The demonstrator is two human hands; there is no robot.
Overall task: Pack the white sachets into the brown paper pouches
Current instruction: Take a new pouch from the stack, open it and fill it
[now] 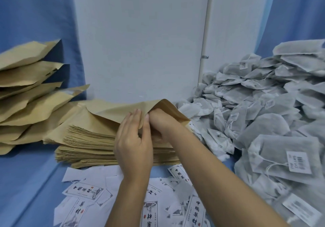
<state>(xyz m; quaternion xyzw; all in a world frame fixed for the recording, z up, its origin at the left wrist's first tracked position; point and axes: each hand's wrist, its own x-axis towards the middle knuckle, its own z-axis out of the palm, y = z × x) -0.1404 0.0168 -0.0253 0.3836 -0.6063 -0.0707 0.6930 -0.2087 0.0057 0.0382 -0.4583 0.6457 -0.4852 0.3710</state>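
Observation:
A brown paper pouch (123,109) lies open-mouthed on top of a stack of flat brown pouches (91,144) at the centre. My left hand (133,142) pinches the near edge of the pouch mouth between thumb and fingers. My right hand (158,119) is pushed into the mouth of the pouch; its fingers are hidden inside, so what it holds cannot be seen. A large heap of white sachets (263,114) with strings and small tags fills the right side.
Filled brown pouches (29,89) are piled at the left. Printed white paper labels (88,193) are scattered on the blue cloth (26,182) at the front. A white wall panel (140,42) stands behind the stack.

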